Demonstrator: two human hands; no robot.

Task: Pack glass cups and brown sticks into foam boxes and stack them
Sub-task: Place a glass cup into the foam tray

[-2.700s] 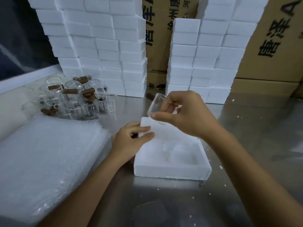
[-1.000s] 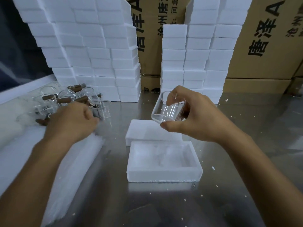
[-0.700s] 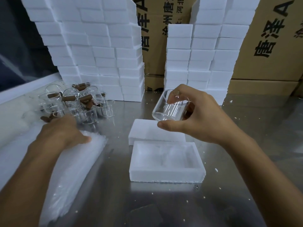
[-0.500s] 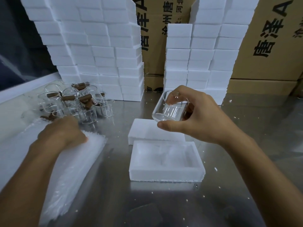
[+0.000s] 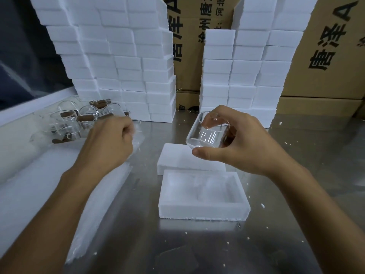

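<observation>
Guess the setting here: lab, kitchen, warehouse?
Probably a packing bench in a warehouse or small factory: tall stacks of white foam boxes, printed brown cardboard cartons behind them, and a bare steel worktable with clear glass cups awaiting packing.

The tabletop is brushed metal, smooth and dully reflective, speckled with white foam crumbs. The open foam box and its lid are matt white foam with a grainy, rough edge, like the stacked foam boxes behind. The glass cup is clear and glossy. The sticks look matt brown. The cartons are plain matt cardboard
</observation>
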